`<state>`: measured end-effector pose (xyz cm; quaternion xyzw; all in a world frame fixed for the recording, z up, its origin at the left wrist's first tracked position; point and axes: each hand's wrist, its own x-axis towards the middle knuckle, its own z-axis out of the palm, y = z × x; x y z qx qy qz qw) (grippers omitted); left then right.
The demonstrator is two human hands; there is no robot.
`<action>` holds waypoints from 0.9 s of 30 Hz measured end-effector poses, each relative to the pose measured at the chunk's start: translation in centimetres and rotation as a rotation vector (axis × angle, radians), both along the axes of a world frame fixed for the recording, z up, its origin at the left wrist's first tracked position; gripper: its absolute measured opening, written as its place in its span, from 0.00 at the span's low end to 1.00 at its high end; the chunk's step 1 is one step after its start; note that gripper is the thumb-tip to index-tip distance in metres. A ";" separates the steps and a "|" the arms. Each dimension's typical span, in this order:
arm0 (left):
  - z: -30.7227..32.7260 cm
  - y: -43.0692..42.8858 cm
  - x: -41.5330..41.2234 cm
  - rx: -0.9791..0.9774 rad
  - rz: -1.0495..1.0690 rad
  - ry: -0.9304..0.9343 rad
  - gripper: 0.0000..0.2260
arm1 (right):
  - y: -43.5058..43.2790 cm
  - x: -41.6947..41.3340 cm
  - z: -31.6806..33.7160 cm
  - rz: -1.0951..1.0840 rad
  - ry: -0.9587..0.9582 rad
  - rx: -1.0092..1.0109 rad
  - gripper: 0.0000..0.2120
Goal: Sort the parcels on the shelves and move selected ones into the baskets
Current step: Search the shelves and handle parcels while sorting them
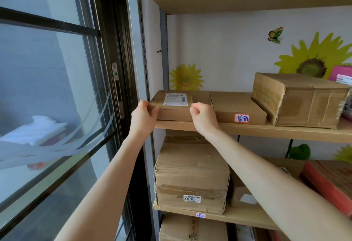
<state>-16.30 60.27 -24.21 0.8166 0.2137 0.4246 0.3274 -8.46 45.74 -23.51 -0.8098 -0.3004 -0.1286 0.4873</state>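
A flat brown cardboard parcel (176, 110) with a white shipping label lies at the left end of the upper shelf (247, 129). My left hand (145, 114) grips its front left corner, thumb on top. My right hand (202, 116) holds its front right corner with curled fingers. Touching it on the right lies a second flat parcel (236, 107) with a red-edged handwritten sticker on its front. No basket is in view.
A bigger taped carton (299, 99) and a pink package (342, 76) stand further right on the same shelf. Below, a stack of brown boxes (192, 176) marked 0947 and a red box (331, 183) fill the lower shelf. A window frame (122, 80) borders the shelving on the left.
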 end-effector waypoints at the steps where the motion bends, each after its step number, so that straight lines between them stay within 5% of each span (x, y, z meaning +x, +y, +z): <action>1: -0.1 0.0 0.0 0.011 0.009 0.030 0.15 | 0.1 -0.1 0.1 0.005 -0.007 -0.031 0.15; 7: 0.1 -3.2 -0.2 0.239 0.102 -0.053 0.15 | -2.8 -0.6 1.1 0.102 -0.077 -0.003 0.16; 11: 0.3 -7.3 1.4 0.336 -0.079 -0.062 0.13 | -9.1 1.3 2.3 -0.142 -0.250 0.119 0.13; 19: 0.7 -11.8 5.9 0.658 0.014 0.229 0.19 | -13.6 4.0 -0.3 -0.282 -0.249 -0.360 0.16; 27: -0.2 -10.4 5.0 0.741 0.119 0.279 0.25 | -13.4 3.9 -0.7 -0.271 -0.255 -0.417 0.20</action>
